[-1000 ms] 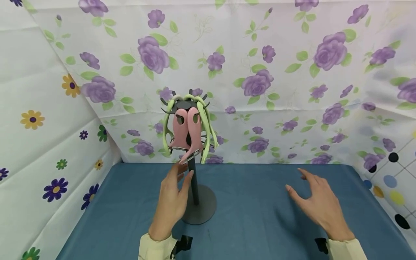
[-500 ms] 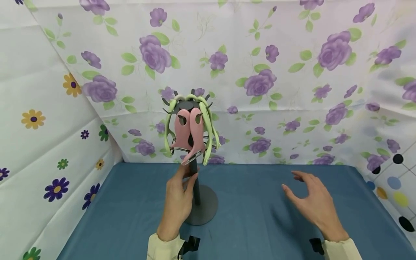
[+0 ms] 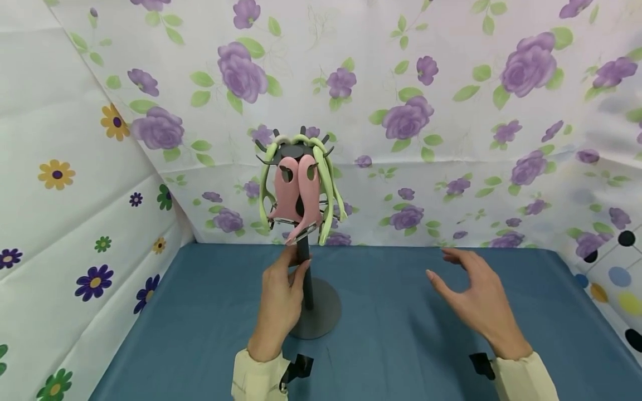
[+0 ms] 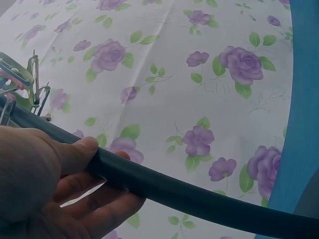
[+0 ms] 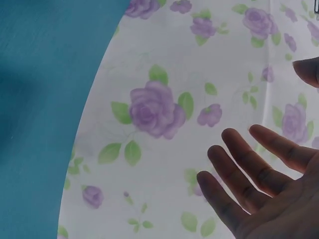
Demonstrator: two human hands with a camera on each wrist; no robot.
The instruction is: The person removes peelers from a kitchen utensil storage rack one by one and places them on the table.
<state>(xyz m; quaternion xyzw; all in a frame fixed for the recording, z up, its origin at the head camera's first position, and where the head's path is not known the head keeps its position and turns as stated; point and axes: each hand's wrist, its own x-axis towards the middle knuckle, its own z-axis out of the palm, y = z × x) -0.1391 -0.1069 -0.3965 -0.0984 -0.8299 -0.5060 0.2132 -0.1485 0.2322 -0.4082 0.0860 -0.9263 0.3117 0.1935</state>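
Note:
A dark display stand (image 3: 325,312) with a round base, a slim pole and a ring of hooks on top stands upright on the table. Two long pink pieces (image 3: 287,195), each with a hole at its upper end, hang from its front hooks. Slim light-green pieces (image 3: 327,192) hang at the sides, with metal clips near their lower ends. My left hand (image 3: 281,295) grips the pole below them; in the left wrist view the thumb lies across the pole (image 4: 169,186) with the fingers behind. My right hand (image 3: 473,298) hovers over the table, holding nothing, fingers spread (image 5: 239,181) and relaxed.
A blue cloth covers the table (image 3: 381,334). Behind it rises a white sheet with purple roses (image 3: 408,117). Another flowered sheet (image 3: 55,223) closes the left side, and a dotted one (image 3: 619,275) borders the right.
My left hand has moved right onto the pole and closed its fingers around it. The right hand has shifted slightly left. The view has tilted down a little.

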